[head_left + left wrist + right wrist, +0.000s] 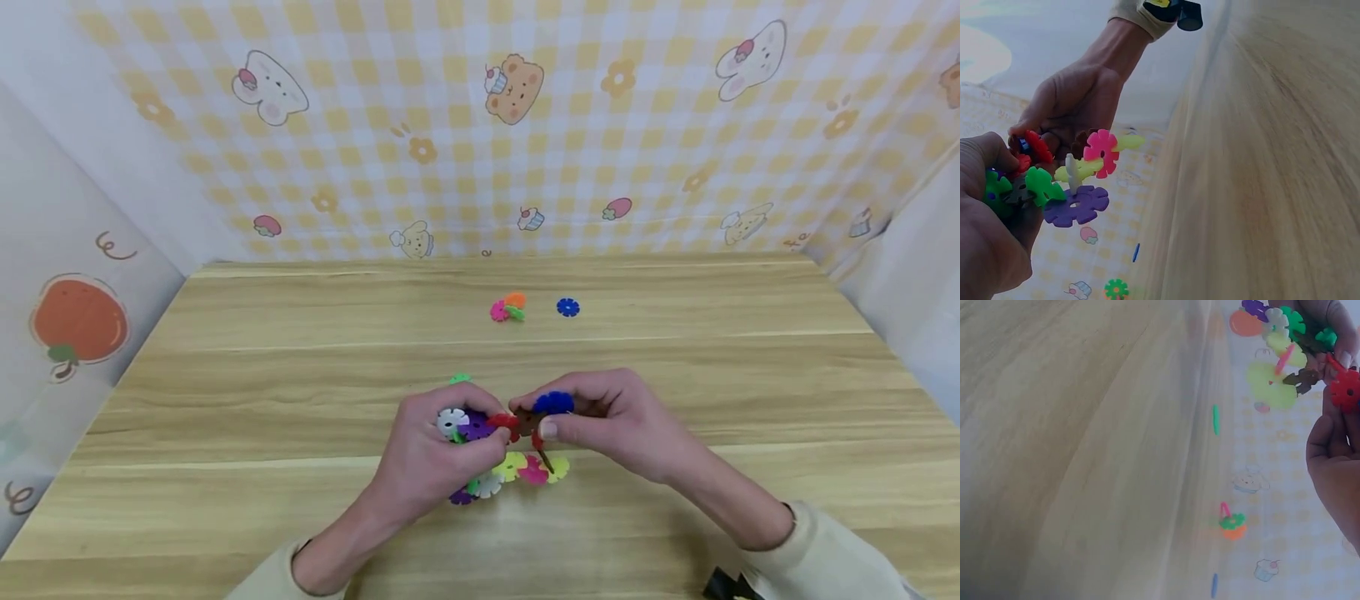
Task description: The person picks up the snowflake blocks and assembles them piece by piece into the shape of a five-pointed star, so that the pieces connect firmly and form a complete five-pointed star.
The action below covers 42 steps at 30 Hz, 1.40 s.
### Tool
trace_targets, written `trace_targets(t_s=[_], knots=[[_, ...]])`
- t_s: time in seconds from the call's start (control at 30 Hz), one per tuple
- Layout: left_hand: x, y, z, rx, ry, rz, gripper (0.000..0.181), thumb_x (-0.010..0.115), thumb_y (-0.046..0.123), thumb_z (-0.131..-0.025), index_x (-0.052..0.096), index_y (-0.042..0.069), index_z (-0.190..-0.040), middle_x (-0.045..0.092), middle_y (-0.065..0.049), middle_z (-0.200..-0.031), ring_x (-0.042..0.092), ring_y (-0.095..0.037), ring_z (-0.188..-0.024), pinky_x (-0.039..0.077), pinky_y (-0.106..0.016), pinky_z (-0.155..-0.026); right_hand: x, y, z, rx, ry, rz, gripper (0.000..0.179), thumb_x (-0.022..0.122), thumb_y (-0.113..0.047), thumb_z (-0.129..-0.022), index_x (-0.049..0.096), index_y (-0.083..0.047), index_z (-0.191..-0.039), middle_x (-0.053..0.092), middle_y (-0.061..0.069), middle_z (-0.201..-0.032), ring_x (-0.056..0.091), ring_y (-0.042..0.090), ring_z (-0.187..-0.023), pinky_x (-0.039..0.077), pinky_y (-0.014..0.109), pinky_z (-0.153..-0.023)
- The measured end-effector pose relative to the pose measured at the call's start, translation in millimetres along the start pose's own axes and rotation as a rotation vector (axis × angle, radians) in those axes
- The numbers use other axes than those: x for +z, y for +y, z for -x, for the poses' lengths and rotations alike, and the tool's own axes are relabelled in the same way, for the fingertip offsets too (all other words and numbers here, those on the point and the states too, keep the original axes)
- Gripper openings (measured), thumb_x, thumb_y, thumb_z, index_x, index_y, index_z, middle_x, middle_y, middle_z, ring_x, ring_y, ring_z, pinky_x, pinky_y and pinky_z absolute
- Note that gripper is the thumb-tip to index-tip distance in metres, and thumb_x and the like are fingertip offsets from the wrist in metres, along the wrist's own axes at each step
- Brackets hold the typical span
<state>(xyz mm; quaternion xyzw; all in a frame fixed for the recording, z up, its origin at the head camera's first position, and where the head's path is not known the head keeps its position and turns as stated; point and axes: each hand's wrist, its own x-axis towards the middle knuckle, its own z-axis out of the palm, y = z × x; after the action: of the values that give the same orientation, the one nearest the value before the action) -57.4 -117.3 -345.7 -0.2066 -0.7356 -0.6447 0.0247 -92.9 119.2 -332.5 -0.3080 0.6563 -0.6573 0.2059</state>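
Note:
Both hands hold a joined cluster of notched plastic snowflake discs above the table. My left hand grips its left part, around a white disc and a purple disc, its thumb and finger at a red disc. My right hand pinches the right part by a brown disc and a blue disc. A row with a yellow disc, a pink disc, a green disc and a purple disc hangs nearer me. Fingers hide some of the joints.
Farther back on the wooden table lie a pink disc, an orange disc and a green disc together. A separate blue disc lies to their right. Another green disc shows just beyond the left hand.

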Motion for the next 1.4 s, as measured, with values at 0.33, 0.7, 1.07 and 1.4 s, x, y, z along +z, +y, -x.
trace_targets(t_s=[0.33, 0.7, 1.07, 1.4], knots=[[5.1, 4.5, -0.7, -0.133, 0.090, 0.084, 0.012, 0.076, 0.001, -0.085, 0.074, 0.009, -0.094, 0.071, -0.010, -0.090, 0.064, -0.015, -0.067, 0.056, -0.025, -0.054, 13, 2, 8.7, 0.043, 0.186, 0.104, 0.035, 0.070, -0.005, -0.096, 0.064, 0.000, -0.130, 0.073, 0.016, -0.118, 0.073, 0.027, -0.104, 0.061, 0.034, -0.086], [-3.6, 9.2, -1.0, -0.131, -0.006, 0.092, 0.020, 0.077, 0.011, -0.090, 0.073, 0.013, -0.110, 0.071, -0.008, -0.104, 0.067, -0.022, -0.087, 0.061, -0.032, -0.070, 19, 2, 9.1, 0.002, 0.314, 0.163, 0.022, 0.069, -0.003, -0.096, 0.069, -0.001, -0.118, 0.073, 0.013, -0.102, 0.070, 0.019, -0.085, 0.058, 0.028, -0.068], [-11.7, 12.6, -2.7, -0.091, -0.094, -0.014, 0.036, 0.079, 0.018, -0.091, 0.071, 0.014, -0.126, 0.075, -0.002, -0.113, 0.070, -0.020, -0.100, 0.060, -0.033, -0.086, 23, 2, 9.5, -0.131, 0.246, 0.250, 0.025, 0.072, 0.002, -0.092, 0.071, -0.006, -0.115, 0.074, 0.007, -0.099, 0.070, 0.019, -0.094, 0.061, 0.033, -0.077], [-10.7, 14.8, -3.4, -0.109, -0.163, 0.046, 0.030, 0.079, 0.015, -0.092, 0.074, 0.015, -0.122, 0.075, -0.004, -0.109, 0.072, -0.021, -0.091, 0.062, -0.032, -0.077, 26, 1, 6.4, -0.144, 0.148, 0.302, 0.023, 0.074, -0.005, -0.093, 0.074, -0.011, -0.115, 0.076, -0.001, -0.095, 0.069, 0.017, -0.089, 0.059, 0.033, -0.080]])
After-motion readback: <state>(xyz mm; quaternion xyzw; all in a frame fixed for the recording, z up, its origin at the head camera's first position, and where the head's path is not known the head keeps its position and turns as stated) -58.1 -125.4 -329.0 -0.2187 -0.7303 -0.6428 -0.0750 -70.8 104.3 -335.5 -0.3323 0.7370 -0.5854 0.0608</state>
